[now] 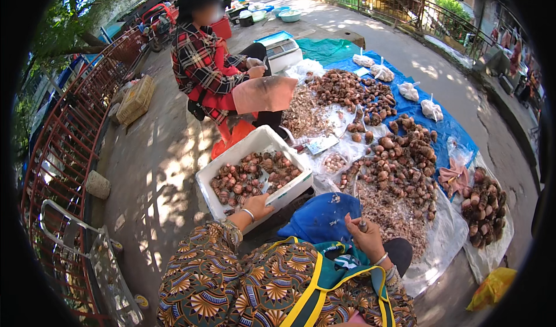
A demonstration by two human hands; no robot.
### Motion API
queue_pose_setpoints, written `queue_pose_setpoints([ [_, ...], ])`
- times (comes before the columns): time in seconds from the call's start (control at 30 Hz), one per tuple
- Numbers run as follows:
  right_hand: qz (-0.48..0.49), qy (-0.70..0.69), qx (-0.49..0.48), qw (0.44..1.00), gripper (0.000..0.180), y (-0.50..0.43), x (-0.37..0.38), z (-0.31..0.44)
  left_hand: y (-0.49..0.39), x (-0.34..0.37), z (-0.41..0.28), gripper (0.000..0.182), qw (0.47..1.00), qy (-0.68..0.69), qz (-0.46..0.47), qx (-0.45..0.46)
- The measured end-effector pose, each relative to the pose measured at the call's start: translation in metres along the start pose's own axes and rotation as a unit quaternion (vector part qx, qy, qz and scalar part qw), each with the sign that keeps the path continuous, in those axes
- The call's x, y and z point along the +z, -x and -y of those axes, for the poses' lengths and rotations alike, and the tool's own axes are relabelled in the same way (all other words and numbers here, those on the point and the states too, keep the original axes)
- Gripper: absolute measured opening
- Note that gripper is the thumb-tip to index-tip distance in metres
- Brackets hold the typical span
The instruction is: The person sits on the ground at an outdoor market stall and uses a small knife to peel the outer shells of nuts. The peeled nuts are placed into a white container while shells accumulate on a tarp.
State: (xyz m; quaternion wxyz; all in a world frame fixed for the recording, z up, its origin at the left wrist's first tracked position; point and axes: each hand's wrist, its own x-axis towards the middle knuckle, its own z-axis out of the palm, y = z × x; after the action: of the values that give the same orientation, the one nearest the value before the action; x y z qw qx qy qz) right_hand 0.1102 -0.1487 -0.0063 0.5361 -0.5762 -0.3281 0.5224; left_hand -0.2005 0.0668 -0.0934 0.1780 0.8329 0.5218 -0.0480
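My left hand [258,207], with a bangle at the wrist, is at the near side of a white foam box [221,160]. Its fingertips are partly hidden, so I cannot tell whether they hold anything. Brown, ringed taro corms [236,188] lie inside the box, close to that hand. My right hand [368,239] grips the handle of a knife [362,226], its thin blade pointing away from me. Below the blade a blue cloth [321,216] covers my lap, with pale peel scraps on it. To the right, a heap of peelings [391,223] borders piled taro corms [406,153].
Across from me a person [208,66] sits with a pink cloth [265,94] over the lap. Bagged peeled pieces [408,91] stand on a blue tarp [451,127]. A hand cart [108,270] is by the red railing [65,140]. Larger corms [482,210] lie far right.
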Motion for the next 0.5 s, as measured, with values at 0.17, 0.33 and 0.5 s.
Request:
queue_pose_setpoints([
  [0.17, -0.025, -0.033, 0.027, 0.999, 0.02, 0.008, 0.005, -0.001, -0.002, 0.0, 0.003, 0.046, 1.0, 0.013, 0.0, 0.024],
  [0.33, -0.037, -0.006, 0.022, 0.999, 0.022, 0.014, 0.017, -0.004, -0.001, 0.002, 0.002, 0.042, 0.999, 0.012, -0.01, 0.036],
  [0.5, -0.052, 0.016, 0.026, 0.998, 0.022, 0.015, 0.023, 0.001, 0.004, 0.002, -0.004, 0.041, 0.999, 0.016, -0.026, 0.034],
])
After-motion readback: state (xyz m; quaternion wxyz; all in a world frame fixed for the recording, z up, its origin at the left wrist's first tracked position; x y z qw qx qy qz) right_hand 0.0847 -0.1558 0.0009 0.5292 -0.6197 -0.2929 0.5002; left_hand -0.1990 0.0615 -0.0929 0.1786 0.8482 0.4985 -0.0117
